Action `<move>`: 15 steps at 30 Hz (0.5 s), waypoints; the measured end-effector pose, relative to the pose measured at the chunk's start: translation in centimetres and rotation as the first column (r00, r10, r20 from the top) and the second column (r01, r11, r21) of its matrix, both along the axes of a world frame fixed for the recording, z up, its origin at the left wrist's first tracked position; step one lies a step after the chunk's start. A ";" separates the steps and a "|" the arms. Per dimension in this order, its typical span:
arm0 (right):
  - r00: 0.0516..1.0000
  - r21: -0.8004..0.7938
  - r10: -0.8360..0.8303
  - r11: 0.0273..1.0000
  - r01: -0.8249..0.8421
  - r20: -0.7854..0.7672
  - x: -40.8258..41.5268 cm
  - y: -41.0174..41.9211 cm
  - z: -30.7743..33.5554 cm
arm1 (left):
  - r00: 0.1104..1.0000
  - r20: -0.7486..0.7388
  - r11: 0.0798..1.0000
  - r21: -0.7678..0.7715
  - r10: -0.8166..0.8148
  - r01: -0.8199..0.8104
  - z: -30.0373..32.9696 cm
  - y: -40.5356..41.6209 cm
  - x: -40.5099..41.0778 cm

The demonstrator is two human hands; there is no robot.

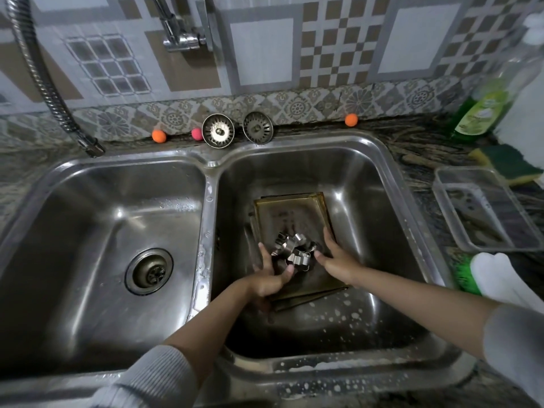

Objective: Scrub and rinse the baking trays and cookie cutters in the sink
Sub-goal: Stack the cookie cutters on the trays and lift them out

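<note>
Head view: a double steel sink (210, 184) set in a dark mottled worktop (424, 160). In the right basin lie stacked amber glass baking trays (290, 214), and a heap of metal cookie cutters (294, 248) sits on the top tray. The left hand (269, 273) has its grip curled round the near left side of the cutters. The right hand (337, 257) lies on the tray just right of the heap, fingers straight and grip apart, thumb touching the cutters. Soap flecks dot the basin's near rim. On the right worktop: a clear tray (482, 209), a green-and-yellow sponge (507, 163), a green detergent bottle (485, 110). Two strainer plugs (218, 130) lean behind the sink
</note>
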State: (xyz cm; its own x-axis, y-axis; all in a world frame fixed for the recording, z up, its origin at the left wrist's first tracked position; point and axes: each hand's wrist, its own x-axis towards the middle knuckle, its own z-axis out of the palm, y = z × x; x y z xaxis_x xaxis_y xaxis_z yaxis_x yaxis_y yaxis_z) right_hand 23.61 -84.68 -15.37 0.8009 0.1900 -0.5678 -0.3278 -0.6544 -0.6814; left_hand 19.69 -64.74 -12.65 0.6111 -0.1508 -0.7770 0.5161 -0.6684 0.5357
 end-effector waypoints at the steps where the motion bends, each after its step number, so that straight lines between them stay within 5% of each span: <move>1: 1.000 0.004 0.015 1.000 -0.015 -0.002 0.0 -0.1 0.0 | 1.000 0.002 1.000 0.014 -0.017 0.017 -0.3 0.2 -0.1; 7: 0.999 0.025 -0.003 1.000 0.002 0.050 0.8 -0.4 0.5 | 0.973 0.188 0.982 0.159 -0.133 0.104 -0.8 0.5 0.7; 10: 0.995 -0.090 0.015 0.996 -0.006 0.095 0.8 -0.1 0.2 | 0.948 0.294 0.979 0.194 -0.121 0.064 -1.0 0.6 1.2; 15: 0.990 -0.108 -0.009 0.994 0.025 0.142 -0.2 0.4 -0.5 | 0.951 0.285 0.969 0.242 -0.122 0.052 -1.7 0.2 1.1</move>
